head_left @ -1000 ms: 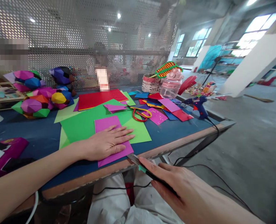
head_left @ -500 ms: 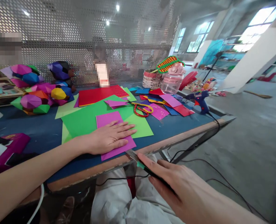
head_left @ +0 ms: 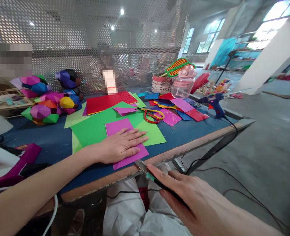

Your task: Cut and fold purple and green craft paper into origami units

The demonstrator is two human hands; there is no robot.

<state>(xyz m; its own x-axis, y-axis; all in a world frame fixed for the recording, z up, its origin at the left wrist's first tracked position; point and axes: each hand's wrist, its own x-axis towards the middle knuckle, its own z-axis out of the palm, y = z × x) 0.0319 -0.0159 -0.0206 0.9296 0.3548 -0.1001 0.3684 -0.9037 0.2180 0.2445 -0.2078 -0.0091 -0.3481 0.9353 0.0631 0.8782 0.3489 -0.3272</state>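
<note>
My left hand [head_left: 124, 144] lies flat with fingers spread on a purple sheet [head_left: 117, 125] near the table's front edge. Under that sheet are green sheets [head_left: 93, 127]. My right hand [head_left: 179, 186] is wrapped round a utility knife [head_left: 157, 181] with a dark handle and a bit of green near the blade. The blade [head_left: 140, 164] points at the lower edge of the purple sheet, by the table edge. Beyond my left hand lie scissors with red and yellow handles [head_left: 153, 116], beside folded pink paper [head_left: 126, 110]. A red stack of sheets [head_left: 108, 103] sits farther back.
Paper polyhedra [head_left: 44, 111] stand at the left, above a magenta tool [head_left: 28, 160]. Coloured scraps [head_left: 169, 117], a clear bottle [head_left: 183, 83], a basket [head_left: 161, 84] and a blue glue gun [head_left: 216, 104] are at the right. Perforated metal [head_left: 140, 39] rises behind.
The view has shifted, so the table and objects appear slightly farther right. My left hand remains flat on the purple sheet, and the knife stays in my right hand near the sheet's lower edge.
</note>
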